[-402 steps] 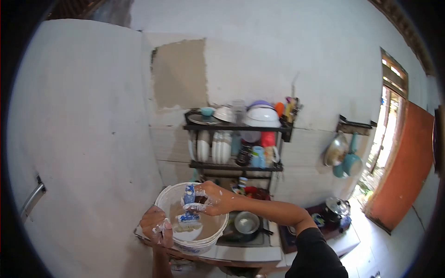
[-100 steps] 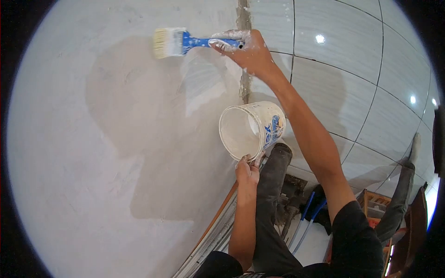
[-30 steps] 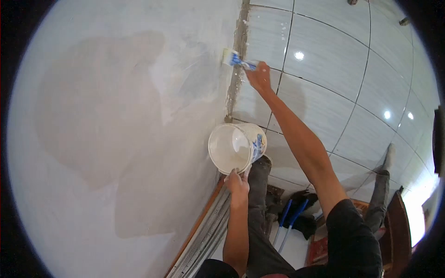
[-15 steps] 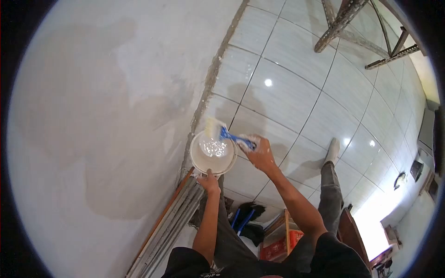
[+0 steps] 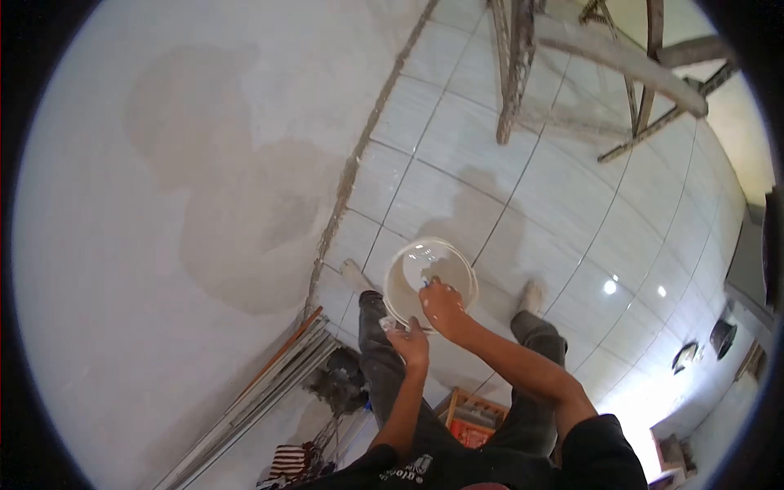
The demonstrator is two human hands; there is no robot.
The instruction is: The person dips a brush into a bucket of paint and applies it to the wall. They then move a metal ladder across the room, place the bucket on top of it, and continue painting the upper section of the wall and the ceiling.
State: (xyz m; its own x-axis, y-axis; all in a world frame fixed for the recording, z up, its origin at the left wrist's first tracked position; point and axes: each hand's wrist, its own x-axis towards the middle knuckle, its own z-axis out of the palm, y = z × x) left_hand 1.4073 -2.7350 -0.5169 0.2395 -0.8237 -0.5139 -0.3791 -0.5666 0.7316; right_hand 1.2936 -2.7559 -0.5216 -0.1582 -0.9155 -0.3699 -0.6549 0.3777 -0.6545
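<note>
A round white bucket (image 5: 393,296) is in front of my body, with pale, shiny liquid inside. My left hand (image 5: 408,341) grips its near rim, thumb over the edge. Over the bucket's opening is my right hand (image 5: 442,305), spotted with white and closed round the brush. Only a little blue of the brush (image 5: 425,282) shows at the fingers; its bristles are hidden.
A pale wall (image 5: 220,180) fills the left side, meeting the tiled floor (image 5: 482,131) at a rough edge. Wooden and metal stands (image 5: 513,73) are at the top right. Long metal bars (image 5: 245,400) lie at lower left, and a wooden crate (image 5: 478,402) sits behind my legs.
The bucket has moved right, away from the wall, with my left hand. My right hand has brought the brush down into the bucket's opening. The whole view has shifted.
</note>
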